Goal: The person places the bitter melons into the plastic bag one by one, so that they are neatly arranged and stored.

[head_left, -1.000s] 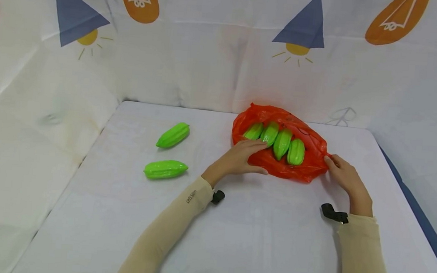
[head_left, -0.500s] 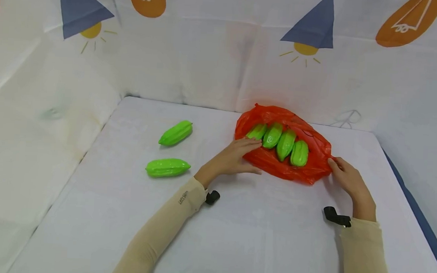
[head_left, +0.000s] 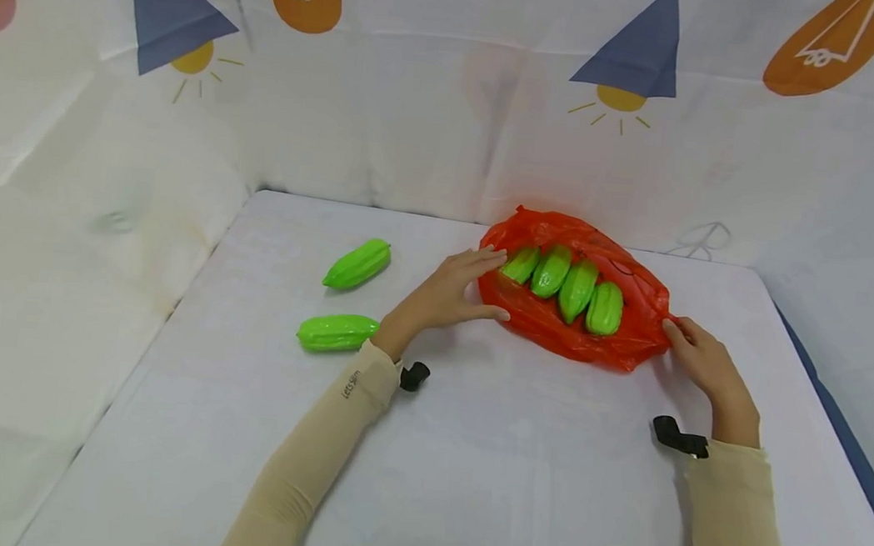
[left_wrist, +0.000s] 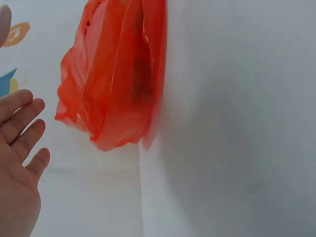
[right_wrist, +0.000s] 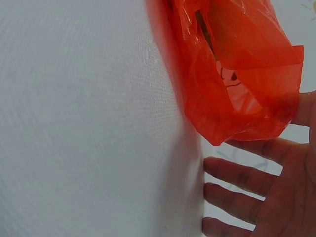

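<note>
Gourd [head_left: 334,333], nearer of two loose ones, lies left of our left hand [head_left: 441,296], long axis sideways; those straight, spread fingers hold nothing; our right hand [head_left: 705,363] pinches one end of the red bag [head_left: 530,316].

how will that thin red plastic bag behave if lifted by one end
The thin red plastic bag is probably floppy: its film is creased and translucent. Four ridged green gourd-like pieces inside would likely slide and could spill, lying uncovered in its wide opening.
</note>
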{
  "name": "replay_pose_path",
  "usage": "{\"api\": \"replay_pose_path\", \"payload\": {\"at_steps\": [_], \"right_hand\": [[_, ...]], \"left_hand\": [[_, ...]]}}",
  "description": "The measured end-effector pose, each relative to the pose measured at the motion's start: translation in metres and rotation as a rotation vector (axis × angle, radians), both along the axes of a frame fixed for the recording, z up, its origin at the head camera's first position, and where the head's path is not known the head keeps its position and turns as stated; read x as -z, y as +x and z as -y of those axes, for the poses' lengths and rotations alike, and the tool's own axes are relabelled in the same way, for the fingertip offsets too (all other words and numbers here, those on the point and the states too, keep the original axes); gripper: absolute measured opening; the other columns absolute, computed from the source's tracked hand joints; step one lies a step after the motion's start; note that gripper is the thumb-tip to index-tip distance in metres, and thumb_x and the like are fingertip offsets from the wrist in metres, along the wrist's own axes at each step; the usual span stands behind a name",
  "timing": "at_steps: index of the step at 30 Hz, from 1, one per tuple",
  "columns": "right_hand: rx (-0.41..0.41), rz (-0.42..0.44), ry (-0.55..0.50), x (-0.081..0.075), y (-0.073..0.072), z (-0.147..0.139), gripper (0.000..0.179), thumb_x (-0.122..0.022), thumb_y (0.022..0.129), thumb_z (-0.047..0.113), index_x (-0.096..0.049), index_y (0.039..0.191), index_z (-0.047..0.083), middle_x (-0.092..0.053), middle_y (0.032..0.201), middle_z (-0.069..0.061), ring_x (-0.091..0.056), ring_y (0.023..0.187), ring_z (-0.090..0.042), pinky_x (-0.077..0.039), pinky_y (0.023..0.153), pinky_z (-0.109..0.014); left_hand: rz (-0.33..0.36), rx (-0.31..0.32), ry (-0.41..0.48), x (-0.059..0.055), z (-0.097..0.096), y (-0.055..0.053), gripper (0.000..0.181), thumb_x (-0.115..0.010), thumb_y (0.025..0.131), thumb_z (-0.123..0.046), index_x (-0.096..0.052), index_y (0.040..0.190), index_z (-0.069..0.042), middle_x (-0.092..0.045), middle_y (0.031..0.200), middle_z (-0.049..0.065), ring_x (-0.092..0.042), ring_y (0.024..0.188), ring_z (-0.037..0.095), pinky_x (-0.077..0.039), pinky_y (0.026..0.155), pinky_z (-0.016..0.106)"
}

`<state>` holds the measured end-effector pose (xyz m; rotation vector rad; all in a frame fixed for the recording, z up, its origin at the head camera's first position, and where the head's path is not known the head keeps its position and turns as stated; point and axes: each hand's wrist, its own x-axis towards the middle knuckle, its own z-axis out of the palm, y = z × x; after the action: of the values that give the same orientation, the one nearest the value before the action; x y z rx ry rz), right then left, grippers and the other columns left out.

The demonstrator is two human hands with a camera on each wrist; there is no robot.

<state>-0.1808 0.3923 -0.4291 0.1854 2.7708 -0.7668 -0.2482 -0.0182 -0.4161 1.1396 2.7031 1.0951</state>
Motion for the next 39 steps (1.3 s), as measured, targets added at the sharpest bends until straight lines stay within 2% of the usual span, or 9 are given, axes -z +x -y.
{"api": "replay_pose_path", "payload": {"at_steps": [5, 8, 15, 18, 24, 32, 35, 39], "right_hand": [[-0.006, -0.006, -0.001, 0.0, 0.0, -0.001, 0.075, -0.023, 0.104, 0.053, -0.028, 0.148, -0.007, -0.032, 0.145, -0.039, -0.031, 0.128, -0.057, -0.032, 0.099, -0.075], [-0.011, -0.006, -0.008, 0.0, 0.0, -0.001, 0.074, -0.023, 0.104, 0.052, -0.028, 0.147, -0.008, -0.032, 0.145, -0.039, -0.032, 0.128, -0.057, -0.032, 0.099, -0.076], [-0.009, 0.003, -0.007, 0.0, 0.0, -0.002, 0.075, -0.023, 0.104, 0.053, -0.026, 0.149, -0.007, -0.031, 0.145, -0.039, -0.031, 0.128, -0.057, -0.033, 0.098, -0.076], [-0.008, 0.003, -0.006, 0.001, 0.0, -0.003, 0.074, -0.023, 0.104, 0.052, -0.027, 0.148, -0.007, -0.031, 0.145, -0.039, -0.032, 0.127, -0.057, -0.033, 0.098, -0.076], [-0.006, 0.012, -0.007, 0.0, 0.0, -0.002, 0.075, -0.023, 0.104, 0.053, -0.026, 0.148, -0.007, -0.032, 0.144, -0.039, -0.032, 0.127, -0.057, -0.034, 0.097, -0.076], [-0.007, -0.001, -0.003, -0.001, 0.0, -0.001, 0.074, -0.023, 0.104, 0.052, -0.028, 0.147, -0.008, -0.032, 0.144, -0.04, -0.031, 0.128, -0.058, -0.032, 0.098, -0.076], [-0.007, -0.004, -0.004, -0.002, 0.0, 0.0, 0.074, -0.023, 0.104, 0.052, -0.028, 0.147, -0.008, -0.032, 0.144, -0.04, -0.031, 0.128, -0.058, -0.032, 0.098, -0.076], [-0.003, 0.007, -0.01, -0.002, 0.0, -0.001, 0.075, -0.023, 0.104, 0.053, -0.027, 0.148, -0.008, -0.031, 0.145, -0.04, -0.03, 0.128, -0.058, -0.032, 0.098, -0.076]], "left_hand": [[0.019, -0.02, 0.024, -0.002, 0.011, -0.005, 0.084, -0.075, 0.083, -0.048, -0.04, 0.15, -0.012, -0.036, 0.158, 0.0, -0.027, 0.148, 0.018, -0.019, 0.124, 0.041], [0.028, -0.054, 0.038, -0.005, 0.022, -0.008, 0.085, -0.075, 0.082, -0.049, -0.039, 0.151, -0.015, -0.035, 0.158, -0.002, -0.025, 0.149, 0.017, -0.021, 0.123, 0.044], [0.061, -0.217, 0.094, -0.019, 0.063, -0.016, 0.085, -0.079, 0.08, -0.046, -0.039, 0.152, -0.023, -0.034, 0.159, -0.002, -0.023, 0.15, 0.017, -0.022, 0.121, 0.049], [0.08, -0.261, 0.119, -0.022, 0.08, -0.018, 0.085, -0.079, 0.08, -0.046, -0.038, 0.152, -0.022, -0.034, 0.158, -0.003, -0.022, 0.15, 0.016, -0.022, 0.122, 0.048], [0.145, -0.274, 0.095, -0.02, 0.107, -0.025, 0.087, -0.075, 0.08, -0.053, -0.036, 0.153, -0.024, -0.031, 0.16, -0.005, -0.017, 0.151, 0.012, -0.02, 0.123, 0.046], [0.303, -0.338, 0.004, -0.013, 0.136, -0.03, 0.089, -0.071, 0.079, -0.063, -0.033, 0.153, -0.032, -0.023, 0.162, -0.008, -0.012, 0.152, 0.015, -0.017, 0.123, 0.049], [0.332, -0.335, -0.009, -0.009, 0.146, -0.031, 0.089, -0.071, 0.08, -0.062, -0.032, 0.153, -0.031, -0.023, 0.162, -0.011, -0.009, 0.153, 0.014, -0.015, 0.123, 0.049], [0.358, -0.318, -0.061, -0.009, 0.156, -0.029, 0.087, -0.069, 0.085, -0.056, -0.028, 0.155, -0.025, -0.02, 0.163, -0.011, -0.009, 0.153, 0.017, -0.014, 0.124, 0.049]]}}
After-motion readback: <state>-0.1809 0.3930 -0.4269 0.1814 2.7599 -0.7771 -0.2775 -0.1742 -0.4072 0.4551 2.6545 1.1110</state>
